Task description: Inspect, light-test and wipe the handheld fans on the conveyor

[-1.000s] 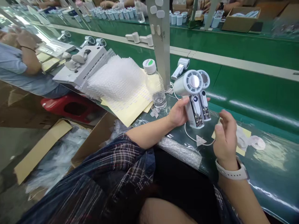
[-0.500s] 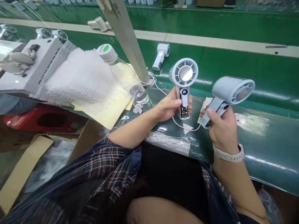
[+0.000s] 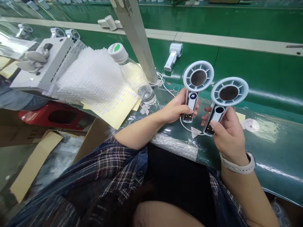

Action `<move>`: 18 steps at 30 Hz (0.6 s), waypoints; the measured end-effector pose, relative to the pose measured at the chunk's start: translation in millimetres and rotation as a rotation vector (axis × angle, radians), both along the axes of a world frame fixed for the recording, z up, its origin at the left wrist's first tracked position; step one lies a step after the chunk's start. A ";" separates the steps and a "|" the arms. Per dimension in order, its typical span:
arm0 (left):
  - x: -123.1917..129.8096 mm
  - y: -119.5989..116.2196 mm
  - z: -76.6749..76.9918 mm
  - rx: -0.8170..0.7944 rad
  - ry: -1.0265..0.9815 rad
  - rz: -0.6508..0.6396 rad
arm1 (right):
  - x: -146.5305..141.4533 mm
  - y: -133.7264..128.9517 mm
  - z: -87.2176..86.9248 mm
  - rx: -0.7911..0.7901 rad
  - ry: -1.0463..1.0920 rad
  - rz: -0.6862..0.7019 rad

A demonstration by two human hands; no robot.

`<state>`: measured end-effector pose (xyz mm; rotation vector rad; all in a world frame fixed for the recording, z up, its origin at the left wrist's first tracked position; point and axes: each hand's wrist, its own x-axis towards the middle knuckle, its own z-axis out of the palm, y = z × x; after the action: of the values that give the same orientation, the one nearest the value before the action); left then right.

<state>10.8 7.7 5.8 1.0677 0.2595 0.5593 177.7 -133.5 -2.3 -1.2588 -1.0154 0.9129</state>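
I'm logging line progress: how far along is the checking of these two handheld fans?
Looks done: the fan in the left hand shows a lit "20" display. In hand: the right hand holds a second fan whose display is dark. Left: another fan lies untouched on the belt.

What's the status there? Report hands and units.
Left hand grips lit fan. Right hand grips dark fan. White cable trails between.

A long green bench [image 3: 272, 148] runs across, glossy under bright overhead light. Beyond it lies a green conveyor belt [image 3: 248, 28] with a pale strip [image 3: 236, 47] along it. A slanted metal post [image 3: 139, 37] rises from the bench. Down left, a red stool [image 3: 54, 115] and flattened cardboard [image 3: 33, 164] sit on a grey floor [image 3: 9, 157].
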 end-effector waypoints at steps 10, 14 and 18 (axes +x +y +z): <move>-2.1 -1.9 5.0 0.022 -0.008 -0.068 | 0.5 4.6 -7.8 0.026 -0.039 -0.028; -2.4 -2.0 5.2 0.000 -0.019 -0.069 | 1.6 4.8 -11.4 0.046 -0.012 -0.030; -2.1 -3.9 5.2 -0.015 -0.016 -0.071 | 1.2 5.2 -12.9 0.026 0.027 -0.054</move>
<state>8.8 3.7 11.1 1.0535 0.2108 0.5010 178.9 -128.2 -15.2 -1.2430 -0.9647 0.8699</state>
